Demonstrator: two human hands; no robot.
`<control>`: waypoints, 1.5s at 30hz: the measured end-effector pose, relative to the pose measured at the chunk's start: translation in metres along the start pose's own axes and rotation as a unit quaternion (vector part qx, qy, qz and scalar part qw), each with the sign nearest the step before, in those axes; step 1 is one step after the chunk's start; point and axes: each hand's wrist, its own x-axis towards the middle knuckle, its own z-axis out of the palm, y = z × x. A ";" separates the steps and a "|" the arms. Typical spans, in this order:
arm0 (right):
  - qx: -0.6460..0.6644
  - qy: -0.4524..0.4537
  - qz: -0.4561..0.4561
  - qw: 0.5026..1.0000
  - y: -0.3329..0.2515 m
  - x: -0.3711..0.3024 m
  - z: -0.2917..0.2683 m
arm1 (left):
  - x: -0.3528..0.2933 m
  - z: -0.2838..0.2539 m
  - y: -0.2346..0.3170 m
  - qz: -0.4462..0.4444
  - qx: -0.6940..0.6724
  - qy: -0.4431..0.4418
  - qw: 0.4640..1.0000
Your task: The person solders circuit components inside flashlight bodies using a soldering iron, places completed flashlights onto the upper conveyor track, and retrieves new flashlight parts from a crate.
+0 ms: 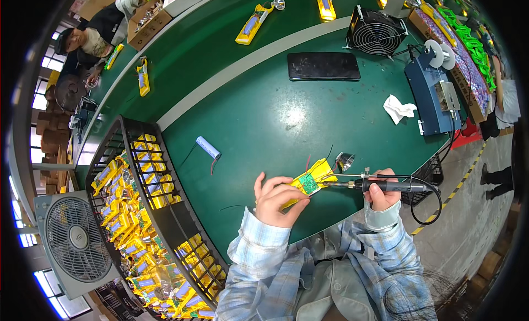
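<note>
My left hand (280,201) holds a yellow flashlight housing (319,169) at the table's near edge, fingers closed on its left end. A small green circuit board (307,182) sits in it, with thin red and black wires rising. My right hand (382,192) grips a black soldering iron (394,186); its tip points left and reaches the board, though I cannot tell whether it touches. Just beyond the housing is a shiny reflector (345,160). Farther left, apart from both hands, lies a blue cylindrical battery (208,147) with wire leads.
A black crate (190,241) full of yellow housings stands left. A phone (324,66), black fan (377,35), crumpled tissue (399,108) and blue soldering unit (431,95) sit farther back. Beyond a pale rail, yellow flashlights (254,24) lie on a green strip. Another person (91,42) sits far left.
</note>
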 end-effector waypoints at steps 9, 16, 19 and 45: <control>-0.040 0.009 -0.034 0.999 0.003 0.008 0.009 | 0.003 0.018 0.004 0.027 0.101 0.130 0.986; -0.044 0.006 -0.040 0.998 0.005 0.009 0.011 | 0.003 0.019 0.003 0.014 0.108 0.117 0.987; -0.057 0.000 -0.050 0.997 0.007 0.009 0.010 | 0.003 0.020 0.004 0.003 0.102 0.111 0.989; -0.120 -0.025 -0.050 0.991 0.015 0.011 0.006 | 0.006 0.021 0.004 -0.007 0.116 0.117 0.986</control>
